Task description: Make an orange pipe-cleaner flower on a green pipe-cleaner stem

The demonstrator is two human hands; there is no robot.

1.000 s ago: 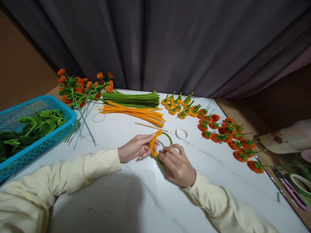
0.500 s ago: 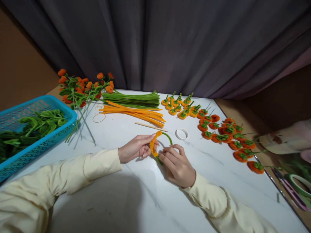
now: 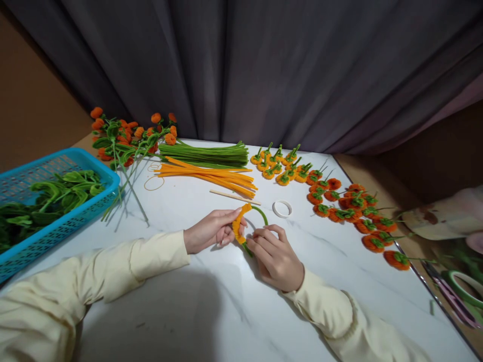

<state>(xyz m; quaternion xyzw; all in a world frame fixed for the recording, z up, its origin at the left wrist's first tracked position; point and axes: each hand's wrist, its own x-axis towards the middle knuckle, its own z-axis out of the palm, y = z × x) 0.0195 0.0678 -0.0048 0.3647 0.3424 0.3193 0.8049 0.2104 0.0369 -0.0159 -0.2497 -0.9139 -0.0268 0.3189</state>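
Observation:
My left hand pinches a curved orange pipe-cleaner piece between thumb and fingers. A green pipe cleaner runs out of the orange piece and arcs over to the right. My right hand is closed around the lower right part of this loop, where green shows under its fingertips. Its index finger is raised a little and bent. Just beyond my hands lie a thin wooden stick and a white ring.
Orange strips and green stems lie behind. A blue basket of leaves and finished orange flowers are at left. Yellow flower heads, orange heads, scissors and green tape are at right.

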